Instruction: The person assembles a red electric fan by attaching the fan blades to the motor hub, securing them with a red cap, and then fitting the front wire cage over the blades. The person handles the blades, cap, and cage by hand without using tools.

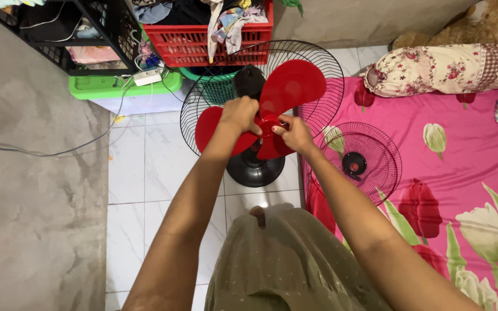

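Head view shows our two hands at one red plastic three-bladed fan propeller (286,86). Our left hand (240,113) is curled tight around its hub, and our right hand (295,133) pinches the hub's centre with fingertips together. That propeller sits in one round black wire rear grille (203,92) on one black round fan base (255,168), standing on white floor tiles (145,167). One loose front wire grille (364,161) lies just right on one pink flowered bedsheet (468,150). Behind stands one red plastic basket (194,37).
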